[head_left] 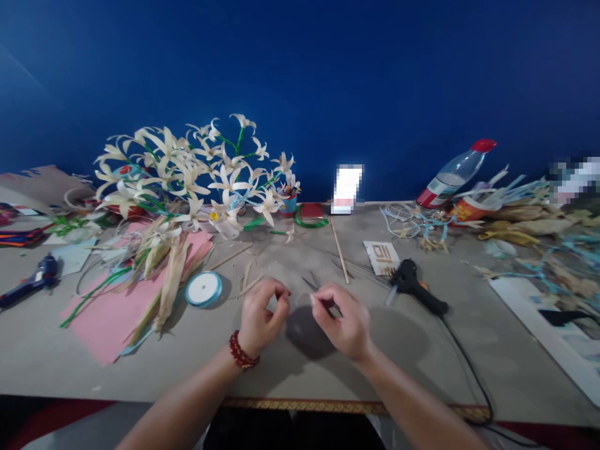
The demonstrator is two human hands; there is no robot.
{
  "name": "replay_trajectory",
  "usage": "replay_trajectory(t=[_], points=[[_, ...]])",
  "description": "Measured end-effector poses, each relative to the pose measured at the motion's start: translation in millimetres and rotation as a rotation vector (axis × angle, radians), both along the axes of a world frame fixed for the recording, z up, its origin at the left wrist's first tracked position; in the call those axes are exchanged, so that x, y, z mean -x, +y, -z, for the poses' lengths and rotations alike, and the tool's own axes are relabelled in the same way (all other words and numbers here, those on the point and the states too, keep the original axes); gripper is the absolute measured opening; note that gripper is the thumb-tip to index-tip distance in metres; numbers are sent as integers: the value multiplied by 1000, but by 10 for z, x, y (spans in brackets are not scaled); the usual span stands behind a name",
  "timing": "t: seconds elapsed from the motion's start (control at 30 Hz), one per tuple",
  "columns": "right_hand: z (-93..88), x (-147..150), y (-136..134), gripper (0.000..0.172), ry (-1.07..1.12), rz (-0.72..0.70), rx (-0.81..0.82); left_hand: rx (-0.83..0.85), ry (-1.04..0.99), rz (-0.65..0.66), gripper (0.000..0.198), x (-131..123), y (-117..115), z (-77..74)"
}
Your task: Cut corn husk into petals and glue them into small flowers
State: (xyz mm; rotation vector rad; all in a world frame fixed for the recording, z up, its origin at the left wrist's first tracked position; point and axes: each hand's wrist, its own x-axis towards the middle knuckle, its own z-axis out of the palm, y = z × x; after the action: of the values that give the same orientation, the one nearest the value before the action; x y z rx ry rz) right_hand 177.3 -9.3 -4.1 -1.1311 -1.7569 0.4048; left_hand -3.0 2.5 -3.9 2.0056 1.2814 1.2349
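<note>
My left hand, with a red bead bracelet on the wrist, hovers over the middle of the table with thumb and fingers curled into a pinch. Anything in that pinch is too small to make out. Facing it is my right hand, thumb against forefinger; a faint pale bit may show at the tips, but I cannot name it. A dark pointed tool, perhaps scissors, lies behind my right hand and is partly hidden. Left of my left hand sits a round white spool with a blue rim.
White husk-like flowers on green stems stand at the back left. Dried husks lie on pink paper. To the right are a black glue gun with its cord, a thin stick and a tilted plastic bottle.
</note>
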Motion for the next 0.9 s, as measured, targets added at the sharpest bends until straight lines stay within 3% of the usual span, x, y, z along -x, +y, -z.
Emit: replay_trajectory(t=[0.27,0.33,0.43,0.63,0.7,0.9], points=[[55,-93,136,12,-123,19,120,-70,-143,-90,16,87,34,35],[53,-129,182,14,-181,8,133,-209,-191,-26,13,114,11,13],[28,-153,294,17,-262,-20,159,-419,-143,203,10,97,-52,-37],[45,-14,788,15,-404,-32,141,-445,55,609,6,-126,-210,-10],[103,57,960,17,-431,-4,116,-467,78,655,3,-162,-225,38],[268,165,1172,22,-557,40,46,-489,36,566,5,-150,-200,78]])
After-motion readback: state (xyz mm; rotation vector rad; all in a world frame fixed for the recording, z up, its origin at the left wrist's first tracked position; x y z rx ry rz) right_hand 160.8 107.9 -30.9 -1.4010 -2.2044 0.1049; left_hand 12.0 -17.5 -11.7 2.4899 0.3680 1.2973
